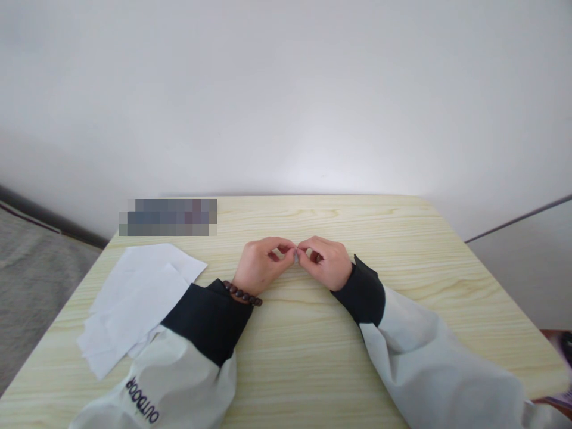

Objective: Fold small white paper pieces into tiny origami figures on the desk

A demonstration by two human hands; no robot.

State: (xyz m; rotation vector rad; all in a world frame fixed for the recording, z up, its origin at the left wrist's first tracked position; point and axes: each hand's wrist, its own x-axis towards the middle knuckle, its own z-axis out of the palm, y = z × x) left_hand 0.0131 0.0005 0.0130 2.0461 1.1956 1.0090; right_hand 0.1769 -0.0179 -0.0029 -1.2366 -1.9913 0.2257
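My left hand [263,263] and my right hand [325,261] rest on the pale wooden table [339,333], fingertips meeting at the middle. Both hands are pinched shut on a tiny whitish object [295,255] held between thumbs and forefingers; it is too small to name. A bracelet of dark beads [242,294] circles my left wrist. Both arms wear white sleeves with black cuffs.
Several white paper sheets [134,298] lie overlapped at the table's left, partly under my left sleeve. A blurred patch [168,217] sits at the far left edge. A plain white wall [286,89] rises behind the table. Grey floor shows at the left.
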